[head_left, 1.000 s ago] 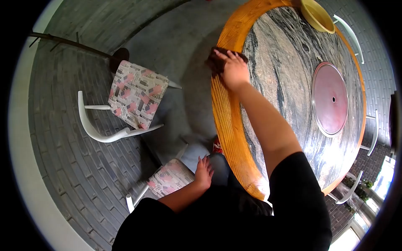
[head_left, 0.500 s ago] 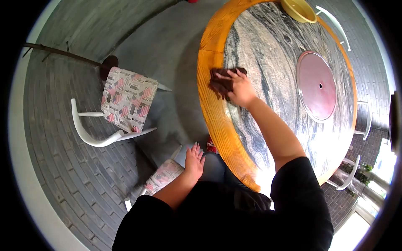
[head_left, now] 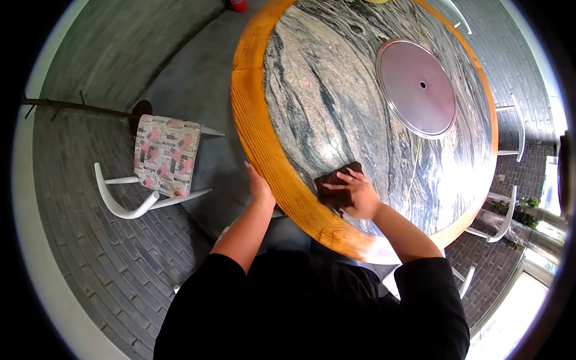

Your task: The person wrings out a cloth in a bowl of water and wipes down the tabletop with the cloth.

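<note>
The dark brown folded cloth (head_left: 327, 180) lay on the grey, black and pinkish streaked stone top (head_left: 336, 108) of the round table, close to its near left side, one edge by the orange-brown wooden rim (head_left: 255, 129). My right hand (head_left: 362, 197) was laid over it, fingers extended and slightly spread rather than closed round it; my palm and knuckles hid part of the cloth, so whatever was beneath them could not be seen. My left hand (head_left: 260, 186) was beside the rim's outer edge, one digit pointing up; its other fingers were hidden, so I could not tell how far it was open, or whether it gripped the rim. Farther across the stone sat a reddish round disc with a pale metallic edge (head_left: 414, 96) and a small dark central hole. Beyond, only a sliver of a yellow object (head_left: 377, 1) showed, cut off by the top border. Off to my left stood a white-framed chair with a printed, flag-patterned seat (head_left: 165, 153). A small red object (head_left: 237, 5) was also cropped above, too little visible to identify.
</note>
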A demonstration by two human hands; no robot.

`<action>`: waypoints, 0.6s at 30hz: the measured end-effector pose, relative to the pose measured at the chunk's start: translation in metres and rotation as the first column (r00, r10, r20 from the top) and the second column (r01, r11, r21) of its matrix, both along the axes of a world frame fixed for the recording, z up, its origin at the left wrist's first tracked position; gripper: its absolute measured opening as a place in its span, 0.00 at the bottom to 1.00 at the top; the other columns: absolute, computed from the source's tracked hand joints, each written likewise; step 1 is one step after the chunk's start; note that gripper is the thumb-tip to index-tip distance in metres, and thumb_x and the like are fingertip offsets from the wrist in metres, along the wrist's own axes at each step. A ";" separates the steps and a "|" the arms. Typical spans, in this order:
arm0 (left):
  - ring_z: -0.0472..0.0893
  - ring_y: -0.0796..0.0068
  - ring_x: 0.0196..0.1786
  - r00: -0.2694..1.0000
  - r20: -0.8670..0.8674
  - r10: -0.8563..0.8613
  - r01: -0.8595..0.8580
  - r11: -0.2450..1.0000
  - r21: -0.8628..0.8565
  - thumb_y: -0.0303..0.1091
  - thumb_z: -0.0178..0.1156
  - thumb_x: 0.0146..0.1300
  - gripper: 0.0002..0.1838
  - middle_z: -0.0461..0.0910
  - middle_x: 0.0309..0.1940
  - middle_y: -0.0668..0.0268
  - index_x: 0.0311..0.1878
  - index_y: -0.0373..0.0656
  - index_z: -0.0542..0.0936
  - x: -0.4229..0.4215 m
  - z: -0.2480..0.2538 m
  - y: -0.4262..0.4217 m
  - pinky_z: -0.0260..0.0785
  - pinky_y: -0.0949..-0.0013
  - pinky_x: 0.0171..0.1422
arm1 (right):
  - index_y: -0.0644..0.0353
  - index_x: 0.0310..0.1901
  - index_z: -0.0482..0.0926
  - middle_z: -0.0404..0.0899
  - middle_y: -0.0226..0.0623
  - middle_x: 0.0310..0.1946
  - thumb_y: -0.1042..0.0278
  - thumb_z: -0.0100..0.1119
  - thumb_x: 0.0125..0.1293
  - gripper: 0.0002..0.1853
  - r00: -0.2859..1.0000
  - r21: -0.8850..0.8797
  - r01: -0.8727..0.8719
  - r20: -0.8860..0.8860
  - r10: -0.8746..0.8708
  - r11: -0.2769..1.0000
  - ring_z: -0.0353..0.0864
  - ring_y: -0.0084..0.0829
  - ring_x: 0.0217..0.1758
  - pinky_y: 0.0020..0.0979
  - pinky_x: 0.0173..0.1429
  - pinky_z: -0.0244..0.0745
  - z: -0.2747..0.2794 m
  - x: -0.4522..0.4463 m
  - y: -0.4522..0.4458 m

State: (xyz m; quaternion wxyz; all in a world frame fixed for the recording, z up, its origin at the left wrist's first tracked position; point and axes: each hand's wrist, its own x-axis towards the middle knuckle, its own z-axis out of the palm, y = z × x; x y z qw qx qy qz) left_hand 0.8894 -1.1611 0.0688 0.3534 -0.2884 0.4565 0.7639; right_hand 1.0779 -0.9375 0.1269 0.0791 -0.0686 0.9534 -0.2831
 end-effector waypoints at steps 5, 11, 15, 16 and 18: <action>0.74 0.62 0.66 0.979 -0.197 0.059 -0.073 0.995 -0.064 0.64 0.31 0.78 0.37 0.73 0.68 0.63 0.73 0.45 0.66 0.003 -0.036 -0.004 0.65 0.61 0.71 | 0.34 0.52 0.86 0.77 0.20 0.66 0.64 0.63 0.47 0.26 1.000 -0.071 0.006 0.008 -0.005 0.997 0.69 0.41 0.73 0.47 0.78 0.57 0.004 0.073 0.006; 0.72 0.59 0.68 0.971 -0.236 -0.031 -0.009 0.986 -0.166 0.69 0.33 0.75 0.39 0.70 0.70 0.65 0.75 0.50 0.65 0.002 -0.037 -0.004 0.62 0.56 0.72 | 0.39 0.60 0.82 0.76 0.20 0.67 0.61 0.63 0.48 0.31 0.988 -0.056 0.004 0.154 0.005 0.998 0.67 0.39 0.75 0.43 0.77 0.57 0.006 0.157 0.016; 0.70 0.59 0.69 0.974 -0.227 -0.021 -0.005 0.994 -0.112 0.69 0.35 0.75 0.39 0.67 0.72 0.66 0.76 0.50 0.62 0.002 -0.038 -0.005 0.60 0.56 0.73 | 0.39 0.63 0.79 0.76 0.20 0.66 0.56 0.65 0.49 0.33 0.966 0.028 0.149 0.209 -0.151 0.988 0.66 0.36 0.76 0.42 0.79 0.54 0.015 0.222 0.016; 0.69 0.59 0.70 0.970 -0.243 -0.022 -0.025 0.982 -0.189 0.69 0.35 0.75 0.39 0.66 0.73 0.66 0.77 0.51 0.61 0.004 -0.032 -0.002 0.60 0.56 0.73 | 0.35 0.64 0.79 0.73 0.16 0.68 0.51 0.67 0.50 0.34 0.981 0.161 0.125 0.127 -0.147 0.979 0.66 0.35 0.75 0.44 0.80 0.52 0.011 0.233 0.012; 0.67 0.58 0.72 0.974 -0.225 -0.031 -0.037 0.956 -0.291 0.69 0.35 0.75 0.40 0.63 0.75 0.66 0.78 0.51 0.59 0.008 -0.015 0.007 0.59 0.57 0.74 | 0.33 0.64 0.78 0.71 0.13 0.69 0.51 0.67 0.50 0.34 0.953 0.218 0.253 0.114 -0.282 0.943 0.65 0.34 0.74 0.46 0.80 0.51 0.009 0.237 -0.005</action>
